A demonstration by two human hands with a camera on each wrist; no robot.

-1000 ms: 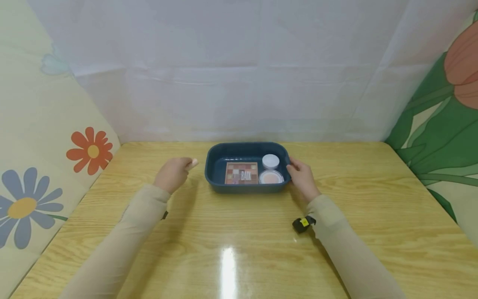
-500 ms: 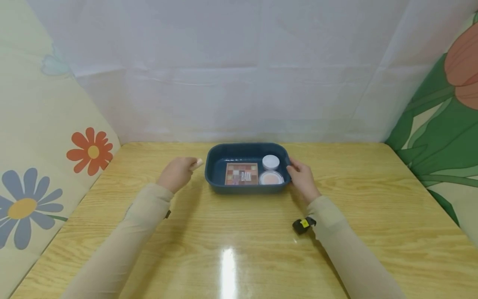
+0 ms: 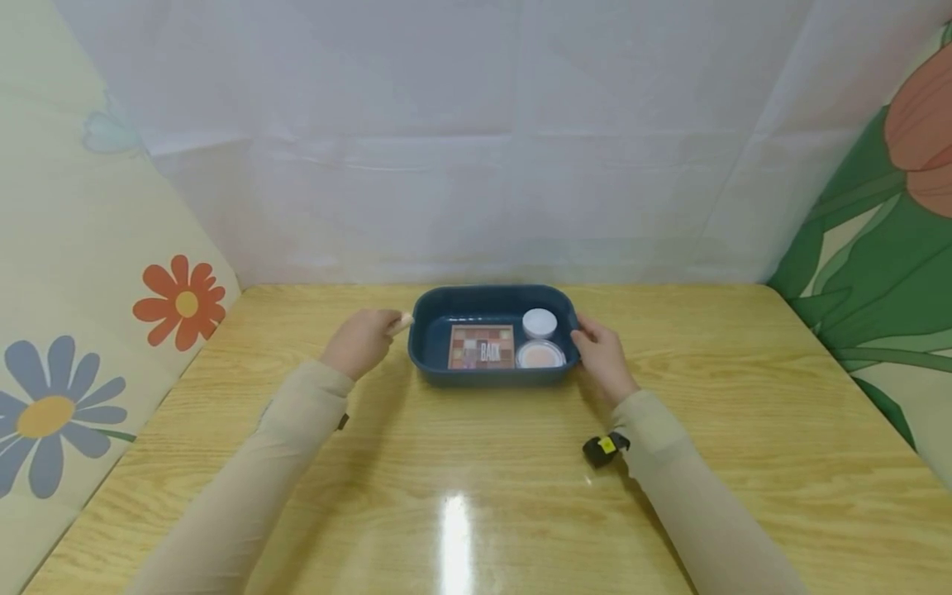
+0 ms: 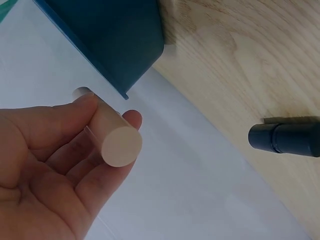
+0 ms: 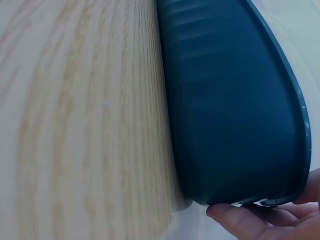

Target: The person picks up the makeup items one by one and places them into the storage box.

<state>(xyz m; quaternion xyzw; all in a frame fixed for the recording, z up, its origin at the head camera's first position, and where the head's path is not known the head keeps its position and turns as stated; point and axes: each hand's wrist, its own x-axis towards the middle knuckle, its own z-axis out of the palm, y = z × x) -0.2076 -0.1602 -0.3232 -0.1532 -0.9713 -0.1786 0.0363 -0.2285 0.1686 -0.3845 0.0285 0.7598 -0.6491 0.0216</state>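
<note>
My left hand (image 3: 360,341) pinches a pale beige cosmetic tube (image 4: 116,131) between thumb and fingers, its flat round end toward the wrist camera. In the head view the tube's far tip is right at the left rim of a dark blue plastic bin (image 3: 491,376). At the bin's right end, my right hand (image 3: 606,355) grips the wall, thumb at the rim and fingers outside. Inside the bin lie a square eyeshadow palette (image 3: 481,345) with the letters "BACK", a round white-lidded jar (image 3: 539,322) and a round clear-lidded compact (image 3: 540,354) with a peach centre.
The left wrist view shows a dark ribbed-neck cylinder (image 4: 283,139) lying on the wood-grain table (image 3: 506,463). Behind the bin hangs a white cloth (image 3: 476,165). Flower-printed panels stand at the left and right.
My left hand has moved right with the beige cosmetic tube, from clear of the bin to its left rim. The right hand and the bin have stayed in place.
</note>
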